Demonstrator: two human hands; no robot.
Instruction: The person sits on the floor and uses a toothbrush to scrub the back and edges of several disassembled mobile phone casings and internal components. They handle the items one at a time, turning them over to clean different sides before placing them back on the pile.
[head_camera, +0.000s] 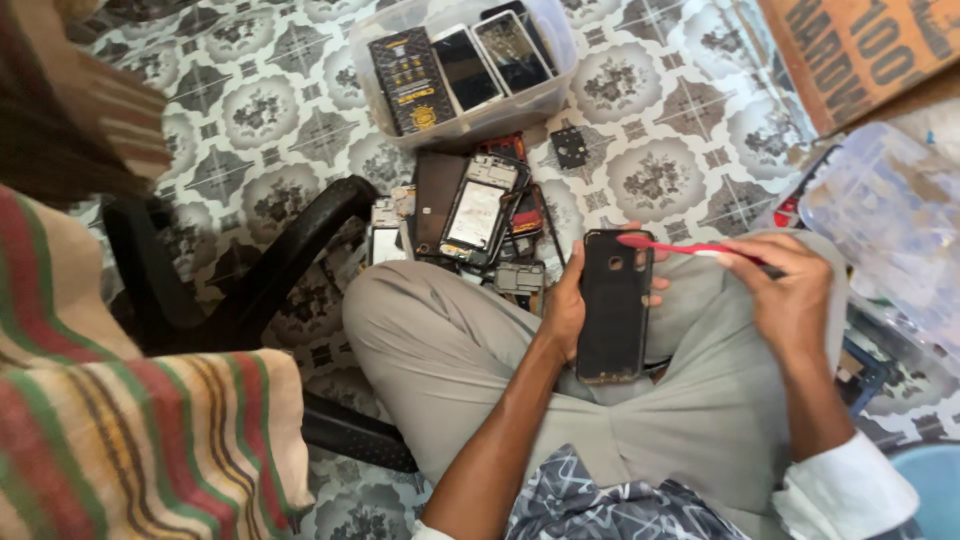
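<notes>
My left hand (566, 308) grips a black phone back cover (613, 305) upright over my lap, its inner side facing me. My right hand (785, 290) holds a red toothbrush (668, 245) by its handle. The brush head rests at the cover's top edge, near the camera cutout. Both forearms reach in from the bottom of the head view, over my crossed legs in grey trousers (450, 350).
A pile of opened phones and parts (480, 215) lies on the patterned tile floor beyond my knee. A clear plastic tub (455, 125) holds several phones. Clear plastic lid (885, 220) at right, cardboard box (860, 50) top right, black chair arm (270, 265) and striped cloth (120, 430) left.
</notes>
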